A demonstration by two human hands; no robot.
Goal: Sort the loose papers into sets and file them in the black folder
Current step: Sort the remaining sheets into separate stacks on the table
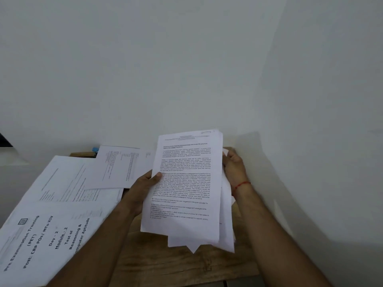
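A wooden tabletop (157, 266) with clear grain stands against a plain white wall (186, 59), which fills the upper half of the view. Near the tabletop's far edge, close to the wall, sits a small blue object (95, 150), too small to identify. A dark shape (4, 139) cuts in at the left border.

Brown wood-grain table (157, 264) set against a white wall. Left portion covered by overlapping white printed paper sheets (68, 183); nearest, a white cover sheet headed "Pre Examination Training" (47, 241). Small blue object (95, 150) at far edge, unidentifiable.
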